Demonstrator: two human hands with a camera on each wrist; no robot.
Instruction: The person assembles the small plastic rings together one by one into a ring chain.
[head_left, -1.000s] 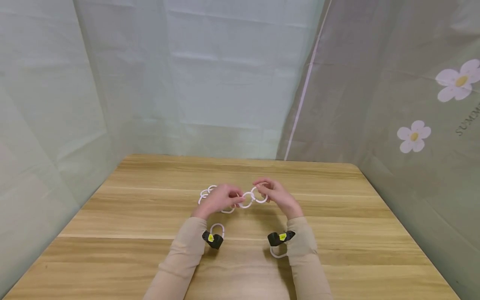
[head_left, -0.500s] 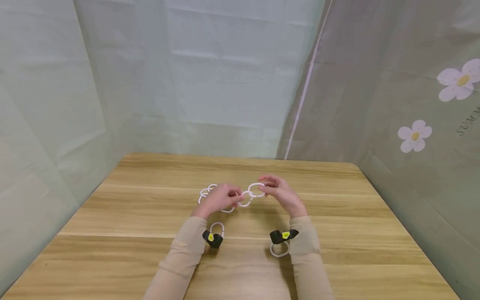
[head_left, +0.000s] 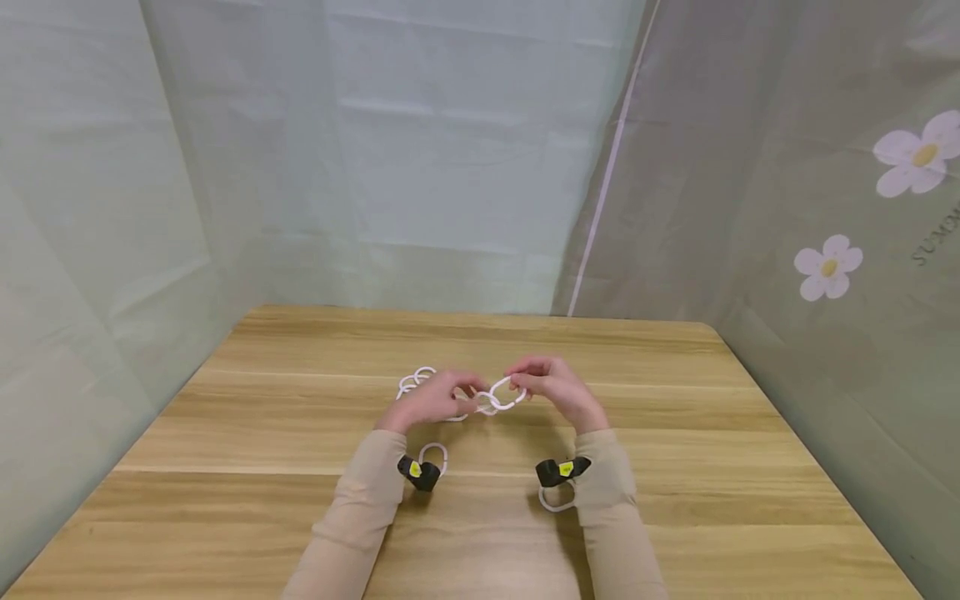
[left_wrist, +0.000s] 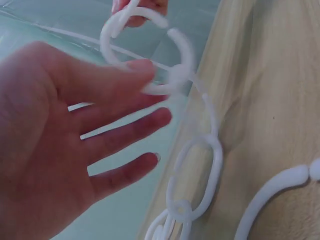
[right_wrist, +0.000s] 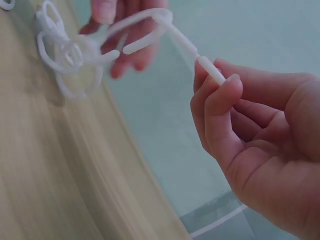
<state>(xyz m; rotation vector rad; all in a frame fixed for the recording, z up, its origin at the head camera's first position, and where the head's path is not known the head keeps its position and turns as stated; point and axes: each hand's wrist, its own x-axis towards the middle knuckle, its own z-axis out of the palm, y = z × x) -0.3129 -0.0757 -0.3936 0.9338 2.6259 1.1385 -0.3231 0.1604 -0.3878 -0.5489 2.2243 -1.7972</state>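
Observation:
White plastic C-shaped links are joined into a chain over the wooden table. My right hand (head_left: 558, 393) pinches the end link (right_wrist: 182, 39) between thumb and fingers and holds it up. My left hand (left_wrist: 60, 130) is beside the neighbouring link (left_wrist: 106, 42), its fingers spread and nearly straight; its thumb tip overlaps that link in the left wrist view, and I cannot tell whether it touches. That link has a small gap in its side. More chain links (left_wrist: 218, 165) hang down towards the table, and others (head_left: 405, 385) lie left of my left hand, partly hidden by it.
One separate white link (head_left: 433, 446) lies on the table (head_left: 480, 533) by the left wrist camera (head_left: 420, 472). Another (head_left: 557, 509) lies under the right wrist camera (head_left: 558, 472), partly covered. Fabric curtains (head_left: 450, 167) stand behind and at both sides.
The right hand first rose slightly with the end link, then came back down and left, tilting the link. The left hand's fingers have loosened and spread from the link they pinched.

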